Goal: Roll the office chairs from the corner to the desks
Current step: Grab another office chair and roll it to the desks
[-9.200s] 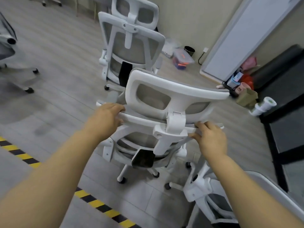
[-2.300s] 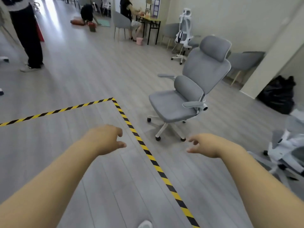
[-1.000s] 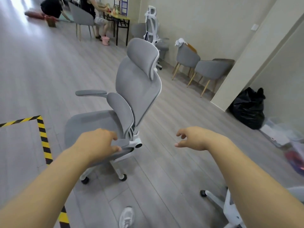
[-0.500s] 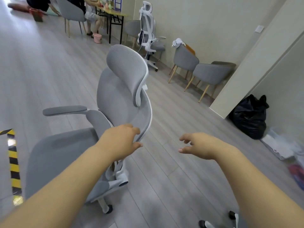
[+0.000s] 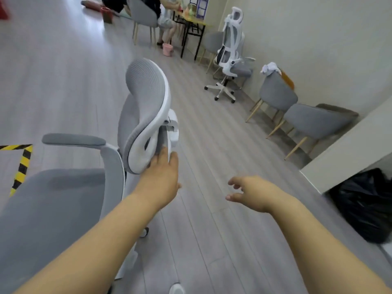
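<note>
Swivel risk: left hand merely touches the grey office chair mid-frame, right hand loose, empty; lopsided pushing could spin it.

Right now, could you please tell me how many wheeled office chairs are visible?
2: the grey chair touched by the left hand, and a white chair by the wall. More may be out of frame.

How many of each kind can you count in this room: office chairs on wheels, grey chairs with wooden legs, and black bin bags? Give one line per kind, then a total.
Office chairs on wheels: 2
Grey chairs with wooden legs: 4
Black bin bags: 1
Total: 7
</note>
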`<act>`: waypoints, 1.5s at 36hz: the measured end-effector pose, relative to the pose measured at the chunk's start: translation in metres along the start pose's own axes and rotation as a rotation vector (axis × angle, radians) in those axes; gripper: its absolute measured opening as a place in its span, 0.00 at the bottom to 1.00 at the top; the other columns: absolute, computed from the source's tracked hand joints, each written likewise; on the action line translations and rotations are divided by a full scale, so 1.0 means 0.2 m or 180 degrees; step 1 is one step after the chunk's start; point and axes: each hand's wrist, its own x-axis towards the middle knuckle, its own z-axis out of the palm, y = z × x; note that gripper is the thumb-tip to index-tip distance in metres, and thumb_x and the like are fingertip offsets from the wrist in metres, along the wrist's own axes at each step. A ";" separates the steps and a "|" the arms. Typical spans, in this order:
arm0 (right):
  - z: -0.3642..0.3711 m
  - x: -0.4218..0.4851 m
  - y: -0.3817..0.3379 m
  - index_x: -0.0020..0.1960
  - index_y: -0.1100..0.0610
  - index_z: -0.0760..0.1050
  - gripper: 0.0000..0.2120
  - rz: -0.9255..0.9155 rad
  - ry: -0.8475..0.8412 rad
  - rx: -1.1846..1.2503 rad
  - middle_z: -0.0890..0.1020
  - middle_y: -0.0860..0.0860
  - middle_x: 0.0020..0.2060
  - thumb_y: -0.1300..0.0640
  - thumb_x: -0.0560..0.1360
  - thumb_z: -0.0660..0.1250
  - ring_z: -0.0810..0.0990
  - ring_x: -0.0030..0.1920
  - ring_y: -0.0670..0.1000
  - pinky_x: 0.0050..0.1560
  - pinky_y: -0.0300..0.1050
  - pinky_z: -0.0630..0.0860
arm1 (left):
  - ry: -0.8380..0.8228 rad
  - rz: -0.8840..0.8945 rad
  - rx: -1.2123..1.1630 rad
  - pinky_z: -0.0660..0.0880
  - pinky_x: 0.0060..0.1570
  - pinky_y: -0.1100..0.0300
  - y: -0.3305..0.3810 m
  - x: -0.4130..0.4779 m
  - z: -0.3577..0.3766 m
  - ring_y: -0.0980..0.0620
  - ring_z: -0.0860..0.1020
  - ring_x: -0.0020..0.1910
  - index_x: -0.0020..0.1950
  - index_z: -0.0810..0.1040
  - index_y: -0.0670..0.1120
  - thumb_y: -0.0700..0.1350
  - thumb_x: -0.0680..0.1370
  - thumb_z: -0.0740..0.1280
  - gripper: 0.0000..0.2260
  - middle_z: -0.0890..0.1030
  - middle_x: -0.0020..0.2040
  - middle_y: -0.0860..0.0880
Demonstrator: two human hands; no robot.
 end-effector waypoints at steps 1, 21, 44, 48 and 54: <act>-0.02 0.06 0.02 0.69 0.48 0.65 0.26 -0.0090 -0.0040 -0.0084 0.74 0.47 0.64 0.39 0.75 0.62 0.74 0.62 0.50 0.57 0.47 0.71 | 0.0031 -0.0133 0.0034 0.63 0.68 0.52 0.01 0.03 0.00 0.39 0.56 0.72 0.74 0.50 0.41 0.48 0.76 0.67 0.34 0.49 0.75 0.38; -0.13 0.61 -0.43 0.73 0.52 0.59 0.28 -0.1865 0.1034 -0.0022 0.64 0.51 0.71 0.46 0.77 0.63 0.68 0.68 0.56 0.62 0.52 0.68 | 0.0587 -0.0977 -0.1107 0.62 0.61 0.67 -0.21 -0.54 -0.08 0.59 0.66 0.66 0.70 0.66 0.58 0.37 0.73 0.67 0.30 0.69 0.69 0.60; 0.46 0.00 -1.12 0.52 0.56 0.81 0.20 -0.3285 0.2286 0.0633 0.79 0.54 0.42 0.42 0.68 0.70 0.73 0.44 0.53 0.53 0.62 0.74 | 0.1714 -0.2172 -0.0297 0.70 0.54 0.48 -0.79 -1.51 -0.01 0.38 0.74 0.52 0.57 0.79 0.44 0.48 0.68 0.76 0.20 0.76 0.50 0.41; 0.54 -0.07 -1.32 0.50 0.57 0.82 0.20 -0.3456 0.2626 0.0635 0.78 0.55 0.39 0.42 0.68 0.69 0.78 0.39 0.58 0.56 0.65 0.71 | 0.1746 -0.2335 -0.0512 0.68 0.55 0.51 -0.96 -1.63 -0.06 0.41 0.72 0.58 0.60 0.78 0.46 0.47 0.69 0.75 0.20 0.76 0.55 0.43; 0.59 -0.08 -1.56 0.48 0.58 0.81 0.25 -0.3680 0.2773 0.0567 0.78 0.55 0.37 0.37 0.72 0.61 0.78 0.39 0.58 0.55 0.64 0.74 | 0.1876 -0.2409 -0.0649 0.68 0.55 0.53 -1.21 -1.71 -0.12 0.45 0.71 0.61 0.60 0.77 0.48 0.47 0.71 0.73 0.19 0.75 0.61 0.49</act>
